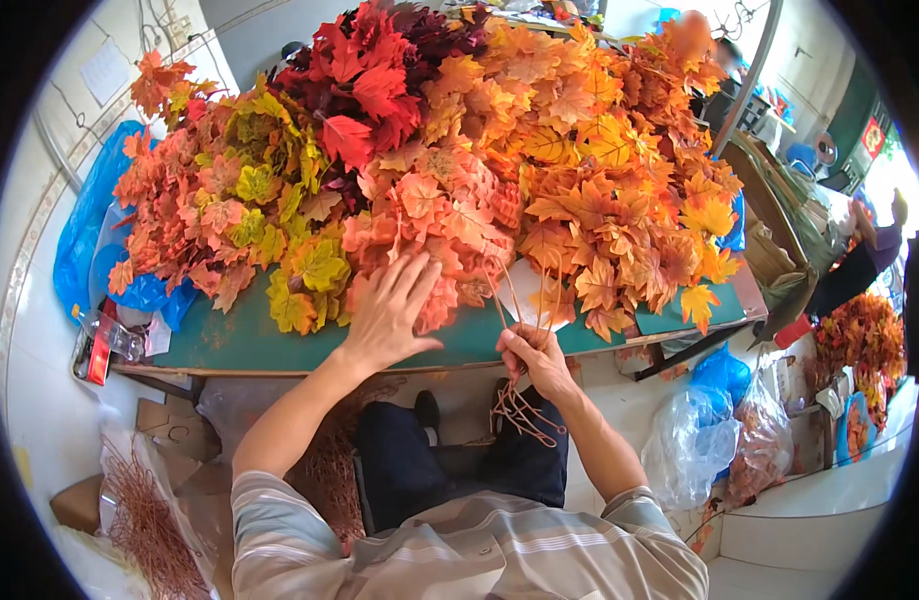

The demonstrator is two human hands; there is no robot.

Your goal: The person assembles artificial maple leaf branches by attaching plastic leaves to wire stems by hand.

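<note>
My left hand [387,308] is open, its fingers spread over a pile of coral-pink artificial maple leaves [429,210] at the table's near edge. In my right hand [537,358] is a small bunch of thin brown wire stems [524,412], gripped near the middle. Some stem ends rise toward the leaves, and their looped lower ends hang below my fist. Behind the right hand, a white sheet [531,290] lies partly under orange leaves [589,225]. Yellow-green leaves [314,270] lie left of my left hand, and bright red leaves [364,85] are heaped farther back.
The green tabletop [249,343] shows along its front edge. Blue plastic [94,235] and a clear bottle [114,335] are at its left end. A bag of brown stems [154,530] stands lower left. Clear plastic bags [684,455] sit on the floor at right. Another person [859,260] is at far right.
</note>
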